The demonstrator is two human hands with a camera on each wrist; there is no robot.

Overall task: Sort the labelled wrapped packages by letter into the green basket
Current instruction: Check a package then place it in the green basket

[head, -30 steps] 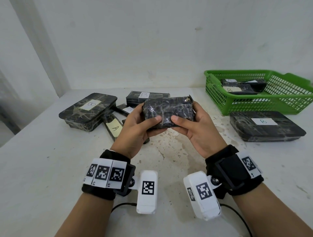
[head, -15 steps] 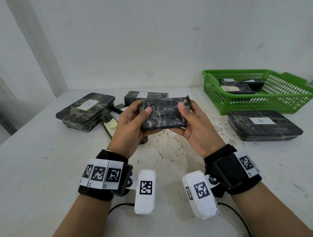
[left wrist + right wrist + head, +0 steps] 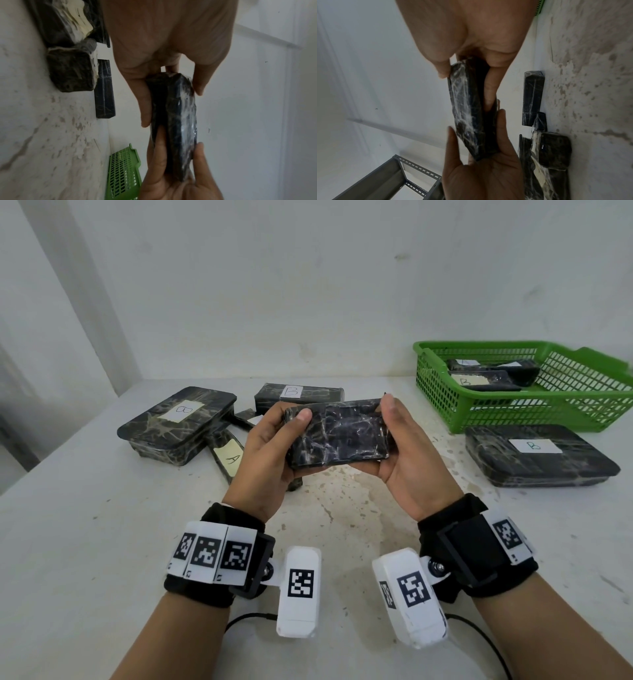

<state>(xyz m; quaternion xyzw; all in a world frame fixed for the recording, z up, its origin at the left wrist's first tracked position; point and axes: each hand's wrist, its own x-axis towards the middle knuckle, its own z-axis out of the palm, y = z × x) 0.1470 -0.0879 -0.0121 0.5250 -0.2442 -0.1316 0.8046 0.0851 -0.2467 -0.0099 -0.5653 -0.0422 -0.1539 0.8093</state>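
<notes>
Label not visible: risk of misfiling the held package.

You hold the wrapped package (image 3: 337,436) in the air over the table (image 3: 85,542), left hand (image 3: 270,453) and right hand (image 3: 411,460) each pinching an end, thumb on top and fingers beneath. The face towards you shows no letter, so find it before you drop the package into the green basket (image 3: 513,412), well to the right. The film looks slick; it could slip as you turn it.
</notes>
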